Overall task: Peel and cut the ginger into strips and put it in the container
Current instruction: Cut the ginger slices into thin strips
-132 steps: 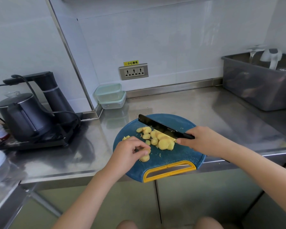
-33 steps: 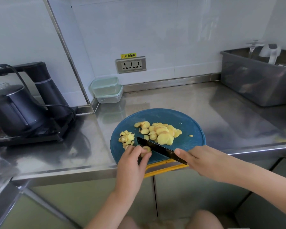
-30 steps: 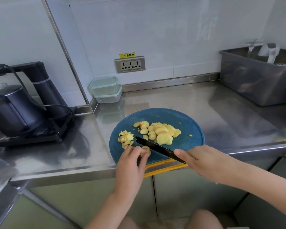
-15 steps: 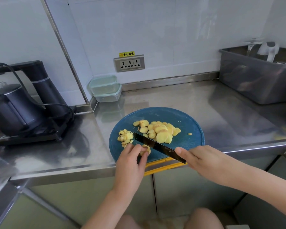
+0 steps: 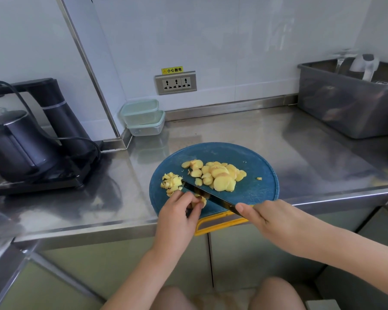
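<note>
The step seems to be strip-cutting: the left hand [image 5: 179, 212] pinches a ginger slice [image 5: 201, 201], and the right hand [image 5: 270, 218] grips the knife [image 5: 213, 198]. The next cut probably needs the blade kept clear of the left hand.

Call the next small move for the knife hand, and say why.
Probably press the knife down through the slice that the left hand pinches, cutting off another strip. The right hand holds the blade right beside that slice, a pile of strips already lies at the left of the board, and a heap of slices waits uncut in the middle.
</note>
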